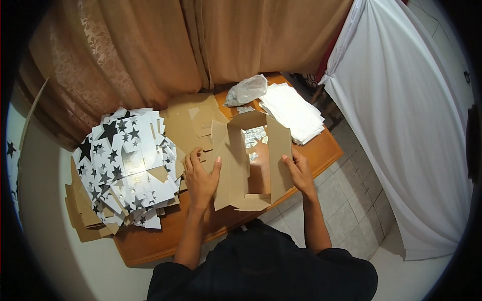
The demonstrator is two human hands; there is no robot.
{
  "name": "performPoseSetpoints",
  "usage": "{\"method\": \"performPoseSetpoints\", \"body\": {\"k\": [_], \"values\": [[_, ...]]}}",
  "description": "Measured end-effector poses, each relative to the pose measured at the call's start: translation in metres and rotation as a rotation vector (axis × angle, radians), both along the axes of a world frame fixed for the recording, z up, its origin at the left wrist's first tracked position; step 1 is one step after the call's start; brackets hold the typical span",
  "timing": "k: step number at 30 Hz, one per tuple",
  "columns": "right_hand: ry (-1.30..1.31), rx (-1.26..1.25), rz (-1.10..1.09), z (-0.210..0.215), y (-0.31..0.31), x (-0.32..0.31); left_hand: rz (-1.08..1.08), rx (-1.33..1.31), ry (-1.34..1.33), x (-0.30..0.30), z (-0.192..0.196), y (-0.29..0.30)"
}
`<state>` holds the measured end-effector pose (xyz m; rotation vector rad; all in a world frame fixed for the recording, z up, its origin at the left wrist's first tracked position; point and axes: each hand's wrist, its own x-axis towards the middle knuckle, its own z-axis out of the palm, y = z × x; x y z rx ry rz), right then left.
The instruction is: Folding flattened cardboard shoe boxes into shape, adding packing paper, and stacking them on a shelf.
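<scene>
Cardboard box (236,168) is held over wooden table (150,246)

The box is kept between the two hands, above the middle of the table, and the table top can be seen through its open inside. By the right hand (301,176), the right flap is gripped, with the thumb laid on its face. The left flap is met by the thumb of the left hand (201,179), whose fingers are bent and spread; whether a firm grip is made there cannot be told. Through the opening, small silvery packets (255,136) are seen. At the left, star-printed boards (133,165) are piled. At the far side, a plastic bag (246,91) is placed beside white sheets (291,111).
</scene>
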<state>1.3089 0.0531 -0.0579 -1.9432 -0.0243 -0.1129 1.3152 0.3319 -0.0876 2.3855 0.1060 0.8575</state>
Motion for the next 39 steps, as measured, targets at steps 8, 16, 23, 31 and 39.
{"method": "performPoseSetpoints", "body": {"k": [8, 16, 23, 31, 39], "values": [[-0.072, 0.128, -0.087, 0.014, -0.05, -0.023, -0.458, -0.513, 0.443, -0.014, -0.03, -0.049], [-0.052, 0.004, -0.105, 0.002, -0.149, -0.027, -0.48, -0.427, 0.428, -0.025, -0.038, -0.15], [-0.042, -0.082, -0.035, -0.008, -0.231, -0.021, -0.42, -0.374, 0.436, -0.028, -0.056, -0.246], [-0.179, -0.247, 0.087, -0.055, -0.268, 0.017, -0.229, -0.291, 0.446, -0.036, -0.071, -0.287], [-0.032, -0.332, 0.19, -0.088, -0.241, 0.043, -0.069, -0.087, 0.43, -0.037, -0.075, -0.287]]}}
